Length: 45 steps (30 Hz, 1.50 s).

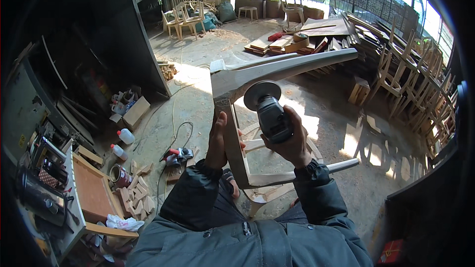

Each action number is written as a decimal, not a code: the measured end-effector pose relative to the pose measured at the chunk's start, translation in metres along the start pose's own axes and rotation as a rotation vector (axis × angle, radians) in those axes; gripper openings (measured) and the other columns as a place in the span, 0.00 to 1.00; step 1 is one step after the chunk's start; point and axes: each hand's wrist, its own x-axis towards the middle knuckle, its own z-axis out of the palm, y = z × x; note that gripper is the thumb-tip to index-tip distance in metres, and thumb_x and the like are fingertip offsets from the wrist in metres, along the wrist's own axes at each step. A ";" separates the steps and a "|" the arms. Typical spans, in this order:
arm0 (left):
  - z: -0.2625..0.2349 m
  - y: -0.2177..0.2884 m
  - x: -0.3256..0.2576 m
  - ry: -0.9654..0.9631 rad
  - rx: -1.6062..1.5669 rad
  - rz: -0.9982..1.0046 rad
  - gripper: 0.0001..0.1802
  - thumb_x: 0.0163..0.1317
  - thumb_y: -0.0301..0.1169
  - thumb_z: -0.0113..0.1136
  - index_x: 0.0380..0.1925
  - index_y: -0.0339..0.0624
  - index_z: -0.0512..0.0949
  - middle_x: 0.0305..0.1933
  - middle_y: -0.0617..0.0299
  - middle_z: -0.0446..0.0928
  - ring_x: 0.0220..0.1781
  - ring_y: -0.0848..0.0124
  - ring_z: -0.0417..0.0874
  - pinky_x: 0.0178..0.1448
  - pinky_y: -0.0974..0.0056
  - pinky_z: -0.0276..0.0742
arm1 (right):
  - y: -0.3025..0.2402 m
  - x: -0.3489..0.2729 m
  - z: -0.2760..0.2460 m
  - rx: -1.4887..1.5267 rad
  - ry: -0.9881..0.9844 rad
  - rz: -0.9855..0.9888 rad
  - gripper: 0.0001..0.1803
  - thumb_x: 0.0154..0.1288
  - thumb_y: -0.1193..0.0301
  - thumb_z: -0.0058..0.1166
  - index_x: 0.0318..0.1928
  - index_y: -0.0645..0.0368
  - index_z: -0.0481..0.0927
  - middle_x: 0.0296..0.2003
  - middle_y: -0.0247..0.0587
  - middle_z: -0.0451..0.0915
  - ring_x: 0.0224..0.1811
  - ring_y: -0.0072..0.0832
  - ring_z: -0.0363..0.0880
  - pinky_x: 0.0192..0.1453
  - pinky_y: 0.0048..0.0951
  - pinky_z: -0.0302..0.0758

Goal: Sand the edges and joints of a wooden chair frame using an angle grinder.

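My right hand (pixel 296 141) is wrapped round the dark body of an angle grinder (pixel 273 121). Its round sanding disc (pixel 262 93) lies over the inner corner of a pale wooden chair frame (pixel 287 67); whether disc and wood touch, I cannot tell. With my left hand (pixel 216 144) I grip the frame's left upright, thumb on the near side and fingertips showing through the opening. The frame stands tilted in front of my body, with two long legs pointing right. Below and behind it is a wooden stool or chair base (pixel 267 194), partly hidden.
On the floor to my left are a red-and-black power tool (pixel 177 156) with a cord, wood offcuts (pixel 138 195), a tin can (pixel 120 174) and white bottles (pixel 125 136). Stacked chair frames (pixel 405 76) and a plank pile (pixel 336 32) stand at right. Chairs (pixel 187 20) are farther back.
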 end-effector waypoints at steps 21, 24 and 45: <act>0.000 0.007 0.021 0.042 0.110 -0.009 0.45 0.64 0.80 0.49 0.54 0.48 0.75 0.33 0.60 0.77 0.23 0.66 0.84 0.28 0.59 0.85 | 0.038 0.021 0.046 -0.010 0.070 -0.054 0.57 0.44 0.67 0.86 0.74 0.58 0.66 0.56 0.53 0.83 0.56 0.42 0.87 0.60 0.41 0.84; -0.003 0.006 0.023 0.043 0.106 0.016 0.45 0.66 0.79 0.47 0.54 0.47 0.75 0.33 0.60 0.77 0.23 0.66 0.84 0.29 0.59 0.85 | 0.040 0.017 0.041 -0.044 0.155 0.016 0.55 0.44 0.67 0.85 0.73 0.56 0.67 0.55 0.53 0.84 0.54 0.43 0.88 0.57 0.42 0.86; 0.003 0.004 0.107 -0.124 -0.022 0.503 0.23 0.78 0.32 0.57 0.68 0.43 0.64 0.32 0.56 0.77 0.25 0.66 0.81 0.31 0.60 0.82 | -0.093 -0.068 -0.328 -0.146 1.253 0.264 0.35 0.70 0.56 0.70 0.68 0.61 0.72 0.53 0.46 0.80 0.54 0.37 0.84 0.62 0.40 0.83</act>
